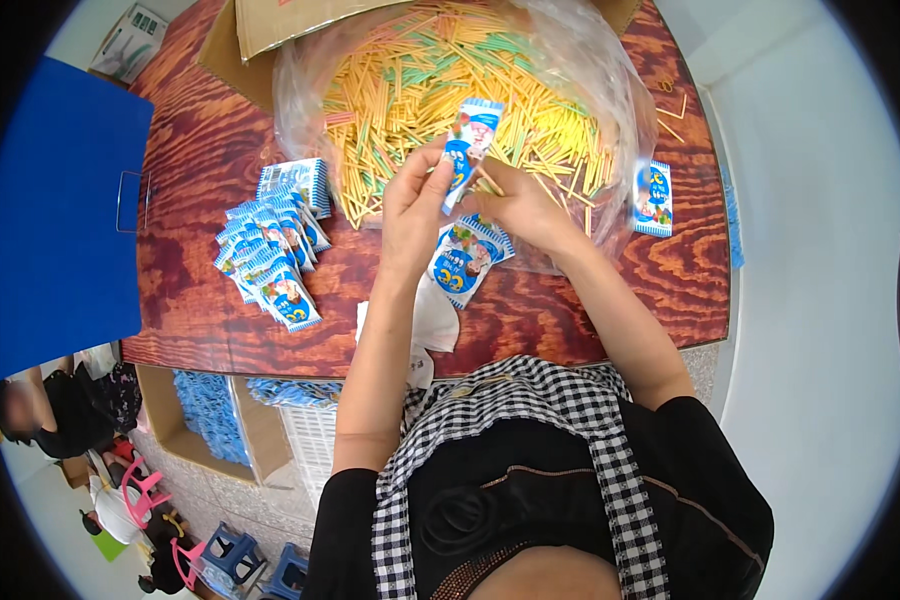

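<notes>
My left hand (413,205) pinches a small blue and white printed packet (478,122), held upright over the near edge of a heap of thin coloured sticks. My right hand (522,207) is closed beside it, with a short yellow stick (492,183) showing between its fingers near the packet's side. The heap of sticks (440,70), mostly yellow and orange with pink and green, lies in a clear plastic bag (625,110). Below my hands, more blue packets (462,265) rest on the table, partly covered by my right hand.
Several filled-looking packets (270,255) are piled at the left on the red wood-grain table (190,180). One packet (653,200) lies at the right. A white cloth (435,320) is near the front edge. Below stand a carton of blue packets (210,415) and a white crate (310,440); other people sit lower left.
</notes>
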A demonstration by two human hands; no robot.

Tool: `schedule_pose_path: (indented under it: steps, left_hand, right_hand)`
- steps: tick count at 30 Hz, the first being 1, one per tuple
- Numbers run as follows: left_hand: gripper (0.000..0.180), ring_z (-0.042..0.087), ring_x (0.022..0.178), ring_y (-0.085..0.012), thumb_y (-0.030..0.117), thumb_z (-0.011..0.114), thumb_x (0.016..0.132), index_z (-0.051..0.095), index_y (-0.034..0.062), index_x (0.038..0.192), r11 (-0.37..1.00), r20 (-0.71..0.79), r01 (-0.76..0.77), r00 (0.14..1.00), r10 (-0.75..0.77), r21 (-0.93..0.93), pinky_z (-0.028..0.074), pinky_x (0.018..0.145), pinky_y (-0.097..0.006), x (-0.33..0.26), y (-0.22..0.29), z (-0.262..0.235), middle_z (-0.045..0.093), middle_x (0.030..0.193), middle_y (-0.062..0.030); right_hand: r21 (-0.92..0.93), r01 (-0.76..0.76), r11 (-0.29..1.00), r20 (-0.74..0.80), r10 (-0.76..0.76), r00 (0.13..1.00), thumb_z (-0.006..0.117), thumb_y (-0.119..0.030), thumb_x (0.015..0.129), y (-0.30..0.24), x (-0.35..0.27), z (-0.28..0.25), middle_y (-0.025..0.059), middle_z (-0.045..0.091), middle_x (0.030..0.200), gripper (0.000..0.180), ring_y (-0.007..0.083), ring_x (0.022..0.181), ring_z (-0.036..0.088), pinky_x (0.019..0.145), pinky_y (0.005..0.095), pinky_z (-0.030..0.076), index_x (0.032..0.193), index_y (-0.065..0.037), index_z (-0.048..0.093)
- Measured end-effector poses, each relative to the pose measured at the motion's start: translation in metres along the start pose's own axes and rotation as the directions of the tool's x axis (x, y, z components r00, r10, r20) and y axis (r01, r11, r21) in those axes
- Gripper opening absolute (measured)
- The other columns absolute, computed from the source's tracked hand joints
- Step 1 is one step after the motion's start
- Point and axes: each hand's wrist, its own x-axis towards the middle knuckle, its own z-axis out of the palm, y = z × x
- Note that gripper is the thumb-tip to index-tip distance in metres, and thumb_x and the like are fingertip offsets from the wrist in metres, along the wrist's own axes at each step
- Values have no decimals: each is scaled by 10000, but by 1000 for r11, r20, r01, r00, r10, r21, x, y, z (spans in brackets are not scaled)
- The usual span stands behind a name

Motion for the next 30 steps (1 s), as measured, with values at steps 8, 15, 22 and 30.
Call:
schedule_pose_path:
  steps: [8,15,22,30]
  left_hand:
    - [197,629,971,-194,154,490,987,605,-5,1007,968,-112,-45,994,17,-246,510,871,-321,-15,-24,-20,650,1094,-129]
    - [238,545,1157,-252,147,482,952,561,13,1132,382,219,329,927,-305,-863,437,1013,-380,-24,-39,-2,583,1217,-162]
    - [271,576,970,-159,129,466,967,541,43,1213,350,37,181,923,-382,-919,462,965,-326,-22,-26,13,616,1093,-74]
    - [281,556,1085,-172,167,470,975,525,63,1230,292,90,187,944,-317,-938,442,1006,-334,-30,-36,5,590,1173,-69]
  right_hand:
    - [753,-407,517,412,112,904,580,-125,935,5,10,-29,-6,475,700,316,57,563,406,489,204,318,1233,-39,523]
    - [609,155,777,-151,-79,985,563,-66,932,-11,4,24,20,534,789,184,74,680,521,594,209,438,1114,-56,534]
    - [160,261,952,-261,-214,941,597,-2,871,-5,2,36,38,561,846,324,83,719,548,618,218,457,1178,-46,505]
    - [396,237,887,-313,-112,943,547,-15,922,-24,-10,45,19,555,847,202,68,729,543,629,196,470,1124,-31,541]
